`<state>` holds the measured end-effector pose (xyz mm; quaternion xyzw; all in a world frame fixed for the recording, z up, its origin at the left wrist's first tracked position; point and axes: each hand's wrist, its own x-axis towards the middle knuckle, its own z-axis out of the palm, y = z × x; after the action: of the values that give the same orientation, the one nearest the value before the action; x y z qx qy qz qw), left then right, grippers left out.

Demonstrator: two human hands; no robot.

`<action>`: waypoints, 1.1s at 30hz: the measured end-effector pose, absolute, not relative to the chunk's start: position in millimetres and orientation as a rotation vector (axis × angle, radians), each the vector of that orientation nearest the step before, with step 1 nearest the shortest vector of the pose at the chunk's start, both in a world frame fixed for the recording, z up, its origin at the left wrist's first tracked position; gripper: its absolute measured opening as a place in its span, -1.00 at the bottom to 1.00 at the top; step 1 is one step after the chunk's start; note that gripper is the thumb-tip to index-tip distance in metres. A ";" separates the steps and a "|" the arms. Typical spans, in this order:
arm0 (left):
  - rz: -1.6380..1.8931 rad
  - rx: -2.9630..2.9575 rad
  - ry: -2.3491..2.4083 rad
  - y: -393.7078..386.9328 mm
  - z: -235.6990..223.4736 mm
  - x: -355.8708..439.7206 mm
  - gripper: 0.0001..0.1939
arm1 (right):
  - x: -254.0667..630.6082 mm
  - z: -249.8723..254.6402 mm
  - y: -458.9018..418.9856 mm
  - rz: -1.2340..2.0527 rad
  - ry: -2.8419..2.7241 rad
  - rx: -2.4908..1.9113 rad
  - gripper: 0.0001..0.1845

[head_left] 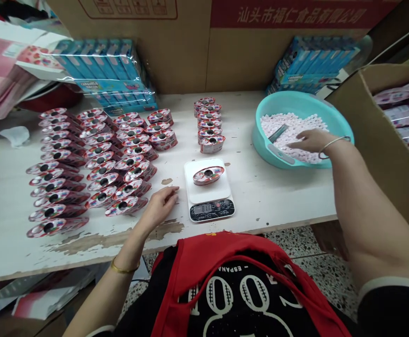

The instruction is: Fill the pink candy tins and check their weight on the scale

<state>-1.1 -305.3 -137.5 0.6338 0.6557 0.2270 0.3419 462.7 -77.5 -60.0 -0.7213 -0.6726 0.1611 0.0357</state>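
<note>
My right hand [311, 139] reaches into a turquoise basin [265, 149] of small pale pink and white candies [292, 124]. Its fingers are stretched out and touch the candies; no held piece shows. A dark-handled scoop or similar tool [278, 133] lies among the candies. On the table, my left hand [160, 203] rests left of a white kitchen scale [211, 192], thumb and fingers apart, holding nothing. One red and pink packet [208, 175] with a dark round opening stands on the scale's plate. The scale's display is lit.
Rows of similar packets [99, 164] stand at left, and a single line [209, 122] stands behind the scale. Blue shrink-wrapped boxes [102, 70] sit at the back. A cardboard carton [383, 140] with more packets is at right. A plastic scrap [16, 135] lies far left.
</note>
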 end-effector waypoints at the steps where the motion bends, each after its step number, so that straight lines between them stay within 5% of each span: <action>1: 0.583 1.648 1.710 -304.6 -137.3 -1.0 -0.59 | 469.4 -71.1 -71.6 0.603 -2.107 -2.212 -0.58; 6: 0.550 1.636 1.713 -302.9 -136.7 0.2 -0.57 | 475.1 -107.0 -66.0 0.863 -2.207 -2.129 -0.68; 14: 0.553 1.659 1.723 -299.9 -136.7 -4.1 -0.55 | 478.5 -81.5 -85.8 0.512 -1.860 -1.913 -0.66; 18: 0.581 1.632 1.716 -298.4 -139.0 -5.1 -0.54 | 413.5 -36.9 -125.0 0.961 -1.591 -1.627 -0.84; 21: 0.602 1.602 1.701 -298.1 -139.2 -4.2 -0.53 | 345.1 -12.8 -156.5 1.139 -1.803 -1.443 -0.84; 26: 0.603 1.617 1.700 -301.6 -136.5 -3.6 -0.53 | 259.8 -5.5 -185.4 0.989 -2.347 -1.282 -0.92; 33: 0.619 1.616 1.705 -311.6 -139.5 -7.8 -0.54 | 233.6 -11.5 -192.3 0.859 -2.704 -1.308 -0.69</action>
<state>-7.8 -311.6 -139.5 0.6234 0.6579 0.2387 0.3487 233.6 -192.3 -11.5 -0.4186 -0.8655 0.2749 0.0086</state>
